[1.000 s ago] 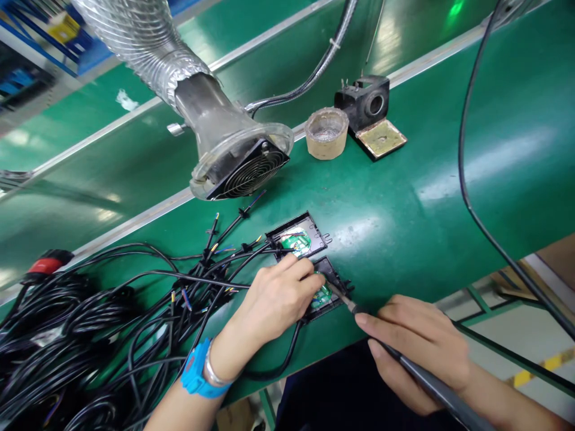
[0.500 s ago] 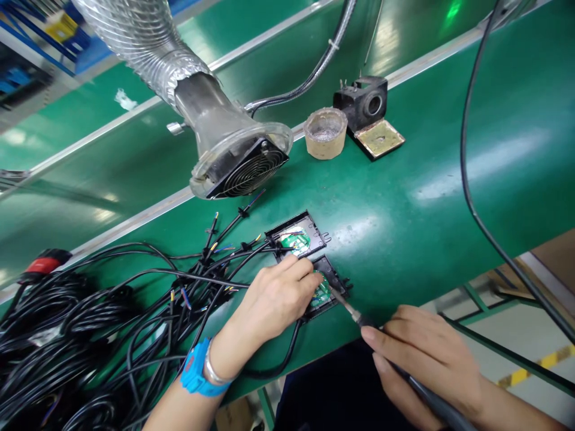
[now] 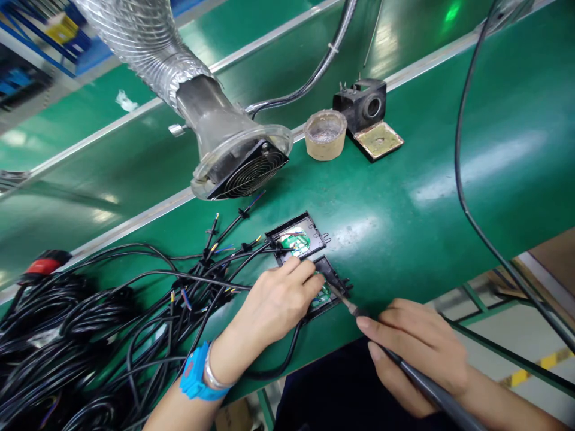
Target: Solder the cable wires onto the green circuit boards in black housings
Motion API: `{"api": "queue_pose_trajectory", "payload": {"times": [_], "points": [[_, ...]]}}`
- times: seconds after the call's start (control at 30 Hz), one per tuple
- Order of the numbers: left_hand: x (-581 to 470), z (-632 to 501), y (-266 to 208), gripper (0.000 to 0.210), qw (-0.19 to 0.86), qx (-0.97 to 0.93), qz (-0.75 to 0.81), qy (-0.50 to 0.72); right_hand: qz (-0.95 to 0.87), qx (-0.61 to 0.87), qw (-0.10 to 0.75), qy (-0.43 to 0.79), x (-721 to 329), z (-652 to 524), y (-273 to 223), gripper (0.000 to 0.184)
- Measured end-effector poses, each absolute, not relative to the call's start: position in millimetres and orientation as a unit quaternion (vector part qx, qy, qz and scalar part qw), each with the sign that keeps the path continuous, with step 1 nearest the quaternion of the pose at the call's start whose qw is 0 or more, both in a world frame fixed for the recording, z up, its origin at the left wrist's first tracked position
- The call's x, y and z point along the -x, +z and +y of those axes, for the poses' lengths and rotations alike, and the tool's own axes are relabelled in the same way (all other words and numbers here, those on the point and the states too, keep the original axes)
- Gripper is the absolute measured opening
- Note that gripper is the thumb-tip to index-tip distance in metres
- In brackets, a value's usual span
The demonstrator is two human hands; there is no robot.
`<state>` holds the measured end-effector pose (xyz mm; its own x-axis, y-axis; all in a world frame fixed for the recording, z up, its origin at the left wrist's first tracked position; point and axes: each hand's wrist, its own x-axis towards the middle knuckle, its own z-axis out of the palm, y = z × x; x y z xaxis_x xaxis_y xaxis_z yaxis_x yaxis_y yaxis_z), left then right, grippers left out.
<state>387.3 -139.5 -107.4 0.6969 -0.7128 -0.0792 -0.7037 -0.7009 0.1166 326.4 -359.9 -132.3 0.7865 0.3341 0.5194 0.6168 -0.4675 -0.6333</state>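
Note:
My right hand (image 3: 420, 350) is wrapped around a soldering iron (image 3: 404, 366) like a pen, with its metal tip reaching into the near black plastic case (image 3: 333, 274). Inside that case is a green circuit board (image 3: 322, 297), partly covered by my fingers. My left hand (image 3: 278, 299) bends over the case's left side, fingertips pinched together at the board close to the iron's tip. What they pinch is hidden. Just beyond lies a second black case (image 3: 317, 232) holding another green board (image 3: 297, 240) with thin wires.
Black cables (image 3: 85, 311) with bare coloured ends lie heaped at left. A fume extractor hood (image 3: 245, 158) hangs above the bench. Behind stand a round solder-stained pot (image 3: 326, 134) and an iron stand (image 3: 366, 105) with a sponge tray (image 3: 380, 140). A black cord (image 3: 462, 191) hangs at right.
My right hand and the soldering iron have shifted slightly left, and the hanging cord has swung a little left. My left hand stays at the board, almost unmoved.

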Motion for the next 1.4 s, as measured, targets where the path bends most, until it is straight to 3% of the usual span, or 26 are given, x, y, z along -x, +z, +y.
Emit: {"api": "queue_pose_trajectory", "payload": {"times": [0.43, 0.87, 1.0, 1.17, 1.3, 1.4], "points": [[-385, -138, -108, 0.016, 0.032, -0.92, -0.387, -0.063, -0.322, 0.831, 0.427, -0.153, -334, -359, -125, 0.027], [-386, -139, -110, 0.017, 0.028, -0.921, -0.382, -0.07, -0.275, 0.807, 0.493, -0.174, -339, -374, -116, 0.033], [-385, -139, -111, 0.015, 0.037, -0.922, -0.38, -0.059, -0.284, 0.799, 0.48, -0.225, -381, -384, -107, 0.033], [-384, -140, -110, 0.014, 0.046, -0.924, -0.376, -0.051, -0.242, 0.785, 0.43, -0.374, -475, -380, -113, 0.029], [-384, -139, -111, 0.013, 0.05, -0.927, -0.369, -0.046, -0.235, 0.821, 0.426, -0.297, -528, -376, -133, 0.026], [-384, -138, -115, 0.013, 0.056, -0.927, -0.368, -0.038, -0.194, 0.823, 0.431, -0.316, -542, -393, -139, 0.02]]}}
